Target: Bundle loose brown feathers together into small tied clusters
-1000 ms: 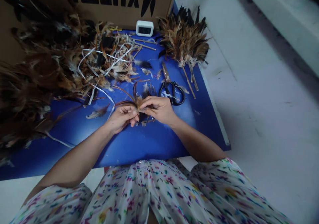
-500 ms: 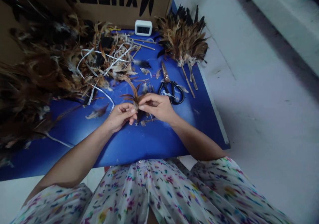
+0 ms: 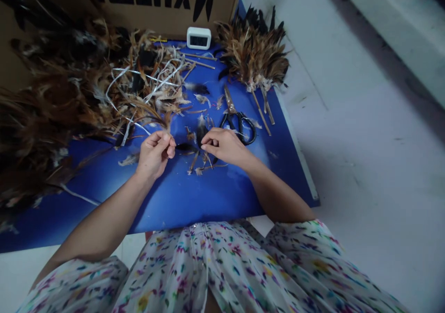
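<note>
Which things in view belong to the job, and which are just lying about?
Likely part of the job:
feathers in the left hand
feather pile
stick-mounted feather bundle
perhaps the scissors

Apparently just lying about:
white device
cardboard box

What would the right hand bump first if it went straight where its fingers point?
Probably the dark feather just ahead of the right hand, though the hand might pass above it.

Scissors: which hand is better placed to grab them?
Probably the right hand: it is close beside the scissors, whereas the left hand is farther off, pinching feathers.
</note>
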The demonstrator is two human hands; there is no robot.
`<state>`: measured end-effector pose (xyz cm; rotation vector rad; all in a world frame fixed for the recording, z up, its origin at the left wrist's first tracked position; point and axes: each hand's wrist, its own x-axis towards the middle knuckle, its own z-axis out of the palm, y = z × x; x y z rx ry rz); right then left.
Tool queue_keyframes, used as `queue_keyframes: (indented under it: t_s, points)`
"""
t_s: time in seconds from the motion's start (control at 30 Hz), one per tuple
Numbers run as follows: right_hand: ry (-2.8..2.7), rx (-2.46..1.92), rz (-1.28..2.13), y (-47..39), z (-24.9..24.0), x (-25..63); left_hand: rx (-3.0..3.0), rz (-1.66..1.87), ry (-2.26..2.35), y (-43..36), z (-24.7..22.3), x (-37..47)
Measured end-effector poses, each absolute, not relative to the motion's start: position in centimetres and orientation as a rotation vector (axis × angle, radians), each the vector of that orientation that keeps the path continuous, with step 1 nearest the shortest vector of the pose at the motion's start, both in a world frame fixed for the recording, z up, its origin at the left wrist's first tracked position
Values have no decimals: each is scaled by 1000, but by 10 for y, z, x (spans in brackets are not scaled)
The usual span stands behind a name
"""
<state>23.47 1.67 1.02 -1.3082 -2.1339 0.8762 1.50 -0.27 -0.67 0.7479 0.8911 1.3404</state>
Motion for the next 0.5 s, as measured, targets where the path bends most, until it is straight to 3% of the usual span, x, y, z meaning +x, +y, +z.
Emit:
queue_keyframes:
  t_s: [0.5]
  points:
    - [-2503, -1146, 557, 8, 12, 224, 772, 1343, 917, -2, -9, 14]
